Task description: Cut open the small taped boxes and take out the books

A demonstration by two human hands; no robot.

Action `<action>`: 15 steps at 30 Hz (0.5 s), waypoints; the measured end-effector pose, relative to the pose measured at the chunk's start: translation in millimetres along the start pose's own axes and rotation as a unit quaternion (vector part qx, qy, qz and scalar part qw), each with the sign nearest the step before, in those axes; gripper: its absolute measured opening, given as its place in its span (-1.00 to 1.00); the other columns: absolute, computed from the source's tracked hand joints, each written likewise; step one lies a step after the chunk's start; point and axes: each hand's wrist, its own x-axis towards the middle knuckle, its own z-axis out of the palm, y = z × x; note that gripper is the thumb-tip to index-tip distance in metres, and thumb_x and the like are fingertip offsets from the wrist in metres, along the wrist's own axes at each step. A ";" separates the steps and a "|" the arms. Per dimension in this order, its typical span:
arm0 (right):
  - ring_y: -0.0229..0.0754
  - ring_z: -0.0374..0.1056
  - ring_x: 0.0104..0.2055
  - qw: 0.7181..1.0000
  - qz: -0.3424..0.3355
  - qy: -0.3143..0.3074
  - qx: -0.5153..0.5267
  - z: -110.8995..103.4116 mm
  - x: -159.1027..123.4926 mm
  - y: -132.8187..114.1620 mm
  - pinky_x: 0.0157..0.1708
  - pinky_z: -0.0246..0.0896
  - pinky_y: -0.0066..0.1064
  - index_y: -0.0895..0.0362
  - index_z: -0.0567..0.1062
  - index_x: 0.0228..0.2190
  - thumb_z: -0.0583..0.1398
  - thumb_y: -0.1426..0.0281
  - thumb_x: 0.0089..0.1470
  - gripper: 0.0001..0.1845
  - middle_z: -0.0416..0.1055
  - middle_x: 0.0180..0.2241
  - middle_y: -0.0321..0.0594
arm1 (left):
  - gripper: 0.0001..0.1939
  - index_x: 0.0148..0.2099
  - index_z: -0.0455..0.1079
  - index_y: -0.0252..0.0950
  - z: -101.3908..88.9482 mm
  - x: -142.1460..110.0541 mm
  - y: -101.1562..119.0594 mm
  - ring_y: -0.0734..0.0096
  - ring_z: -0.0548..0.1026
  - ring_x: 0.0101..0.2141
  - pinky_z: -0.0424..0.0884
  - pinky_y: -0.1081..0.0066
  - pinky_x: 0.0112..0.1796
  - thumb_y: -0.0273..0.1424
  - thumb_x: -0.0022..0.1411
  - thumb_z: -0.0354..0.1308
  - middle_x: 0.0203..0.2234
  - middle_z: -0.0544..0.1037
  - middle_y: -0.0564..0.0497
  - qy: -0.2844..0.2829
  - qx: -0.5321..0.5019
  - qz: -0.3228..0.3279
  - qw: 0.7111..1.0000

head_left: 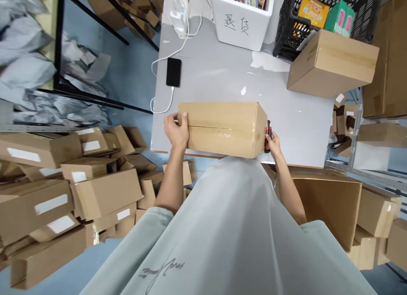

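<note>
The cardboard box (pixel 219 132) lies along the front edge of the tabletop (pixel 216 81); the left hand (pixel 177 132) clasps its left end, while the right hand (pixel 274 144) grips a red-and-black tool (pixel 267 136) beside its right.

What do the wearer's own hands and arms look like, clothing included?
The left hand and right hand are ungloved, with bare forearms. Loose, pale grey-green sleeves end near the elbows; the matching shirt carries dark script-like lettering.
</note>
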 end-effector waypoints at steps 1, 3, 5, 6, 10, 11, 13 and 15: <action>-0.01 0.51 0.15 1.000 -0.020 0.016 -0.015 -7.5 -6.0 -5.9 0.26 0.38 -0.15 0.16 0.57 0.08 0.28 0.02 0.17 -0.40 0.66 0.12 0.05 | -0.65 0.12 0.53 -0.31 3.7 0.7 -0.3 0.04 0.62 0.08 0.51 0.10 0.23 -0.12 0.57 0.24 0.05 0.63 -0.25 -0.003 -0.008 -0.009 1.000; 0.04 0.51 0.19 0.993 -0.079 0.059 -0.066 -27.7 -21.3 -20.2 0.30 0.36 -0.09 0.17 0.58 0.12 0.24 0.01 0.20 -0.38 0.65 0.15 0.09 | -0.65 0.13 0.53 -0.31 16.7 -2.3 3.2 0.05 0.62 0.11 0.51 0.14 0.23 -0.12 0.62 0.16 0.09 0.63 -0.28 -0.031 -0.029 -0.023 0.999; 0.08 0.55 0.15 0.978 -0.136 0.098 -0.126 -50.2 -40.0 -38.6 0.25 0.42 -0.04 0.17 0.60 0.12 0.21 0.04 0.24 -0.41 0.67 0.11 0.09 | -0.60 0.18 0.52 -0.31 36.4 -10.3 10.3 0.04 0.60 0.18 0.48 0.15 0.27 -0.13 0.68 0.03 0.17 0.62 -0.32 -0.083 -0.046 -0.032 0.995; 0.08 0.56 0.12 0.968 -0.156 0.117 -0.158 -60.1 -49.8 -49.3 0.23 0.44 -0.03 0.16 0.61 0.12 0.19 0.07 0.27 -0.43 0.68 0.08 0.08 | -0.57 0.22 0.51 -0.31 47.9 -15.7 14.6 0.02 0.57 0.24 0.44 0.14 0.32 -0.13 0.70 -0.03 0.23 0.61 -0.34 -0.117 -0.047 -0.037 0.991; 0.13 0.58 0.13 0.924 -0.207 0.191 -0.260 -78.1 -80.9 -92.9 0.24 0.47 0.05 0.16 0.60 0.22 0.14 0.15 0.38 -0.44 0.68 0.09 0.09 | -0.48 0.29 0.50 -0.39 92.3 -42.6 28.9 -0.09 0.52 0.34 0.33 0.02 0.41 -0.17 0.72 -0.15 0.28 0.60 -0.42 -0.256 -0.037 -0.050 0.965; 0.15 0.58 0.17 0.914 -0.217 0.205 -0.276 -76.6 -85.0 -101.5 0.26 0.46 0.07 0.17 0.59 0.25 0.12 0.16 0.39 -0.43 0.67 0.13 0.11 | -0.48 0.30 0.50 -0.42 100.2 -49.6 30.9 -0.13 0.55 0.32 0.36 -0.02 0.40 -0.19 0.71 -0.13 0.26 0.62 -0.45 -0.283 -0.040 -0.048 0.957; 0.17 0.56 0.26 0.897 -0.236 0.223 -0.299 -68.3 -89.2 -113.4 0.33 0.42 0.10 0.17 0.55 0.31 0.09 0.20 0.41 -0.41 0.63 0.22 0.14 | -0.49 0.32 0.50 -0.46 109.4 -60.8 32.4 -0.21 0.60 0.27 0.42 -0.10 0.35 -0.21 0.67 -0.05 0.21 0.66 -0.48 -0.326 -0.052 -0.039 0.943; 0.16 0.53 0.33 0.886 -0.255 0.226 -0.315 -55.5 -91.1 -117.7 0.39 0.38 0.12 0.15 0.52 0.36 0.06 0.24 0.43 -0.39 0.59 0.28 0.13 | -0.49 0.34 0.51 -0.43 107.8 -65.7 31.9 -0.24 0.61 0.25 0.46 -0.17 0.32 -0.18 0.63 0.03 0.19 0.68 -0.46 -0.357 -0.071 -0.016 0.931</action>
